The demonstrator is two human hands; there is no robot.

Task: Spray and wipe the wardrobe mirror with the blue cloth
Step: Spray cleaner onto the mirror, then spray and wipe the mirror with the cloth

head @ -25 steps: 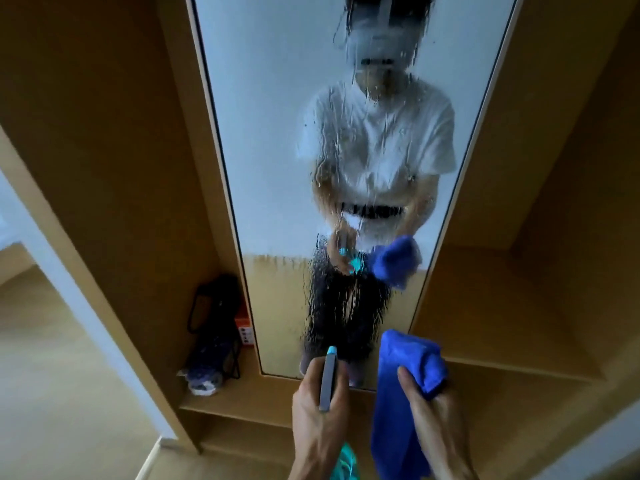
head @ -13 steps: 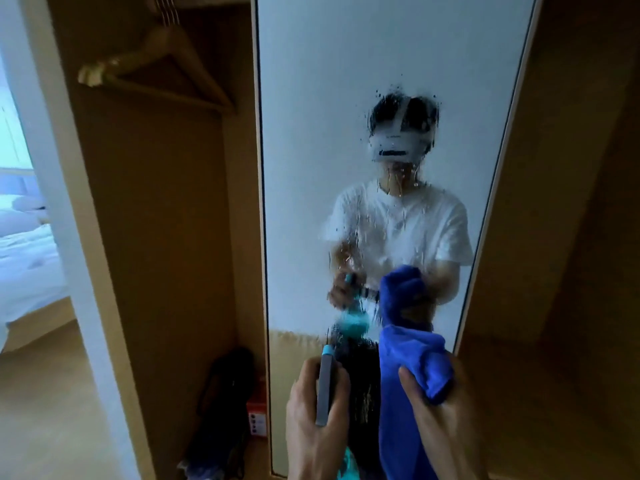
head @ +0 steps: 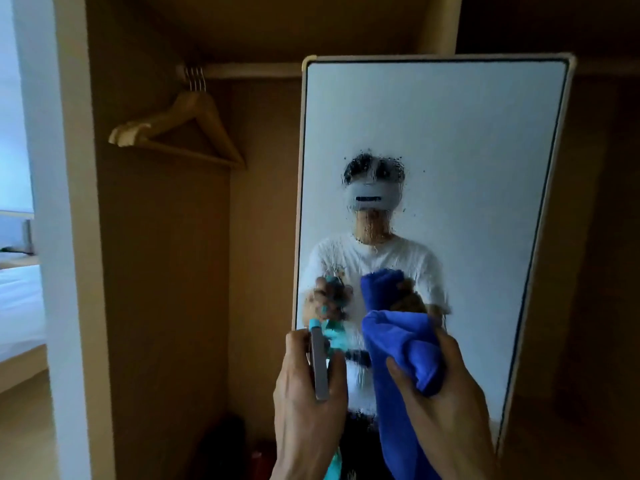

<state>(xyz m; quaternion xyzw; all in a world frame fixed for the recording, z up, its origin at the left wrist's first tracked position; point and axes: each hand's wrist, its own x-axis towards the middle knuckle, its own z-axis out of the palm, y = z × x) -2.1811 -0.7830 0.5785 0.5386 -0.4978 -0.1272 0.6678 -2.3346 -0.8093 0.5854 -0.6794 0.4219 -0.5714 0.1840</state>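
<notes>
The tall wardrobe mirror point(head: 450, 140) stands upright in a pale frame, its middle and lower glass speckled with spray droplets and runs. My left hand point(head: 304, 407) grips a spray bottle point(head: 320, 365) with a grey head and teal body, nozzle pointing at the glass. My right hand point(head: 450, 403) holds the bunched blue cloth point(head: 401, 344) just in front of the lower mirror; whether it touches the glass I cannot tell. Both hands and the cloth are reflected in the mirror.
Left of the mirror is an open wardrobe bay with wooden hangers point(head: 180, 133) on a rail point(head: 242, 69). A dark bag point(head: 221, 445) lies on the bay floor. A white bed point(head: 17, 306) shows past the wardrobe's left side panel. Dark shelving lies to the right.
The view has tilted upward, so the mirror's top edge and the hanger rail now show. Both hands have risen along the mirror, still holding bottle and cloth.
</notes>
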